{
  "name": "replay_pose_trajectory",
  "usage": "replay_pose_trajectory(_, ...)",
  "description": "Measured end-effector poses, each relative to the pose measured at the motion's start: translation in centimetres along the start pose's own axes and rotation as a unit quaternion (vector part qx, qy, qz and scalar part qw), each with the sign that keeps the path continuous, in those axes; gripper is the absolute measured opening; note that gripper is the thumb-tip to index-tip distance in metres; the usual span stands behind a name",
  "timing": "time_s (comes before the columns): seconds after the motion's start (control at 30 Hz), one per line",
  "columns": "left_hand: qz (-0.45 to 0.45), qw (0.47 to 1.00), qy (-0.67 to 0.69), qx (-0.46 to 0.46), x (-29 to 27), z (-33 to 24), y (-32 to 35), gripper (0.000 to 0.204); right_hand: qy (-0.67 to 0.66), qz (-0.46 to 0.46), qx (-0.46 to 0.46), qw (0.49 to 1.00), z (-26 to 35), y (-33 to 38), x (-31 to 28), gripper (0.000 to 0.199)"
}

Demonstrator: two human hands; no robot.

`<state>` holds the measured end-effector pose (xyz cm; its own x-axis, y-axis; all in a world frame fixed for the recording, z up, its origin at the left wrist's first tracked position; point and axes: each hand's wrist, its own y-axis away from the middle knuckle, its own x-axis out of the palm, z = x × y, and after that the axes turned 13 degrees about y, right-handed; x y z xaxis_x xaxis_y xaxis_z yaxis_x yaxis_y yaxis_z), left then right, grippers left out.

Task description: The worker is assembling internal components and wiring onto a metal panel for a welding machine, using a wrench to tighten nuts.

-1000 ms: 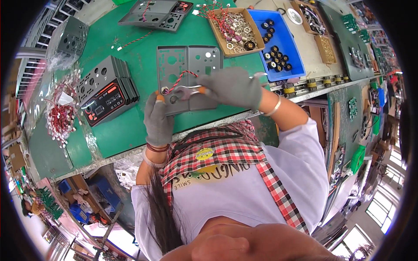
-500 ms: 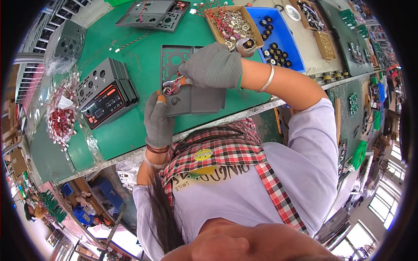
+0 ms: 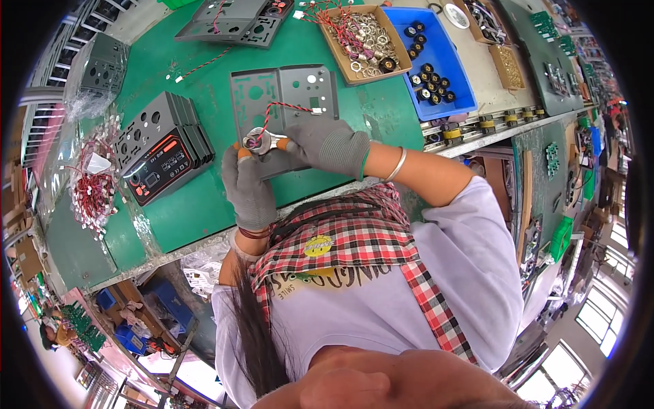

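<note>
A folded grey metal panel (image 3: pixel 300 85) with round and slotted cut-outs lies before me on the green bench. My left hand (image 3: pixel 248 187), in a grey glove with bare fingertips, grips its near left edge beside a round fitting. My right hand (image 3: pixel 320 144), gloved alike, is closed on a silver wrench (image 3: pixel 274 138). The wrench's round head sits around the fitting, partly hiding it. A red-and-black twisted wire (image 3: pixel 289 106) rises from there and bends right across the panel to a white plug (image 3: pixel 316 110).
Stacked printed grey housings (image 3: pixel 167 146) stand at the left beside a bundle of wires (image 3: pixel 95 184). A cardboard box (image 3: pixel 332 51) of metal rings and a blue tray (image 3: pixel 460 75) of black knobs are at the back right. More grey panels (image 3: pixel 235 24) lie at the back.
My right hand has come down from the wire and moved the wrench onto the fitting. The wire, held upright before, now lies loose to the right. The panel has shifted slightly left.
</note>
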<state>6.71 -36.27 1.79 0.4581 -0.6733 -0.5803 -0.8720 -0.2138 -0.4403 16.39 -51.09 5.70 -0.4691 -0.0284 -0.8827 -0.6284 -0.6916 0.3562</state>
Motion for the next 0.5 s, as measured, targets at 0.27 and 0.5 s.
replay_pose_trajectory(0.27, -0.019, 0.997, -0.065, 0.022, 1.2, 0.5, 0.4, 0.013, -0.129, -0.018, 0.019, 0.991, 0.5, -0.4, 1.9, 0.035)
replay_pose_trajectory(0.5, -0.009, 0.997, -0.058, 0.044, 3.1, 2.4, -1.2, 0.023, -0.206, -0.007, 0.054, 0.977, -1.0, -1.4, 2.1, 0.037)
